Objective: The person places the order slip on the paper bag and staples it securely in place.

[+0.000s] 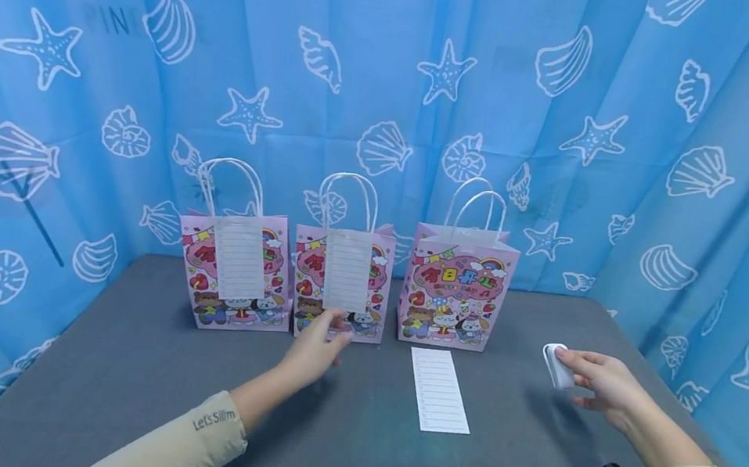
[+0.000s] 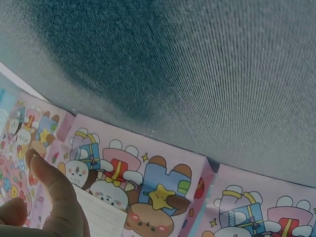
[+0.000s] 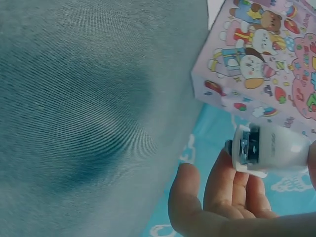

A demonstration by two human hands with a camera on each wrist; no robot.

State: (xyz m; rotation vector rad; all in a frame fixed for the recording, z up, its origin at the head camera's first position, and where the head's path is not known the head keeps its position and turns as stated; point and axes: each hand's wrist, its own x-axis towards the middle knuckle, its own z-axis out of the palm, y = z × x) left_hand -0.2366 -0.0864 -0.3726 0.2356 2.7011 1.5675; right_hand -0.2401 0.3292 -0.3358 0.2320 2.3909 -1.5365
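My right hand pinches a small white stapler above the right side of the table. In the right wrist view the stapler shows a dark metal end beside my fingers. Over at the middle pink gift bag, my left hand is at the foot of a lined paper slip on the bag's front. Its thumb and index finger stand apart with nothing between them in the left wrist view. Another lined slip hangs on the left gift bag.
The right gift bag stands upright with no slip on its front. A loose lined slip lies before it on the grey table. Behind the bags hangs a blue shell-patterned curtain.
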